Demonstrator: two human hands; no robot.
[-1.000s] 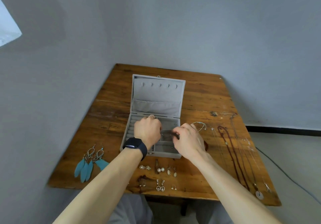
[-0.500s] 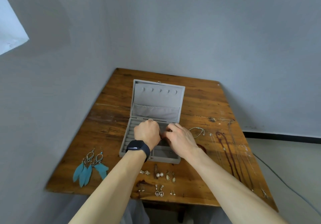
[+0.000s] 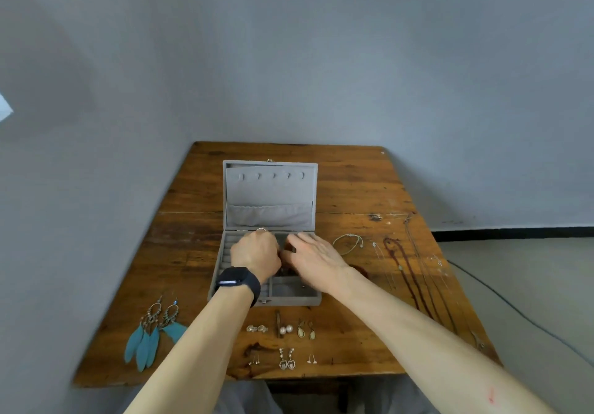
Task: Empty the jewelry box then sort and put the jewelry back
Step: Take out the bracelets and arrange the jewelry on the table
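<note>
While I watch through the head camera, the grey velvet jewelry box (image 3: 295,301) stands open at the middle of the brown wooden table (image 3: 353,182), its lid tilted back towards the wall. Left hand (image 3: 255,253) is over the ring-roll section on the box's left side, fingers curled downward; what they grip, if anything, is hidden, so I cannot tell. A black smartwatch (image 3: 238,280) is on that wrist and a thin silver ring (image 3: 261,230) on one finger. Right hand (image 3: 316,261) lies over the right-hand compartments, fingers nearly straight and relaxed, holding nothing I can see. A small dark item (image 3: 290,248) shows between the two hands. Teal feather earrings (image 3: 151,333) lie near the table's left front corner. Small earring pairs (image 3: 283,330) sit in rows just in front of the box. Long thin necklaces (image 3: 405,272) are stretched out to the right, with a pale cord bracelet (image 3: 348,241) beside the right hand.
</note>
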